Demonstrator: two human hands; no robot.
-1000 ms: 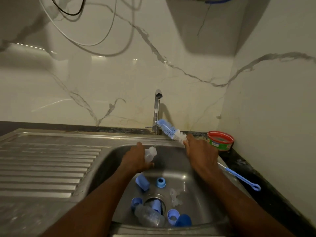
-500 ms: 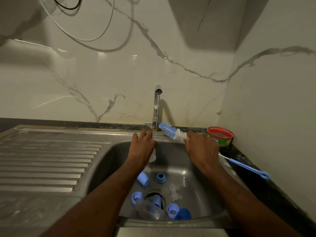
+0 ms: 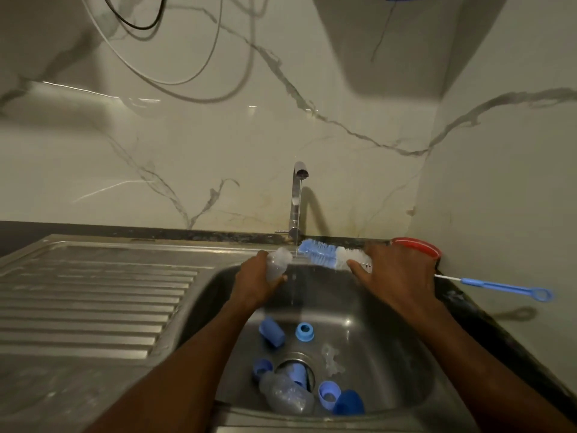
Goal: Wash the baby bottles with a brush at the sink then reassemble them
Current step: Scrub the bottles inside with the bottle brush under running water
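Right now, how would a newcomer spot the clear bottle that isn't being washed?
Start at the stainless steel sink basin under the chrome tap. By the round drain, at the near wall, a clear plastic baby bottle lies on its side. Its neighbours are all small blue caps and rings; only it is transparent and unheld.

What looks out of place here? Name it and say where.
A clear bottle and a blue part lie over the sink's drain, where they could block draining. The loose parts look like ordinary washing.
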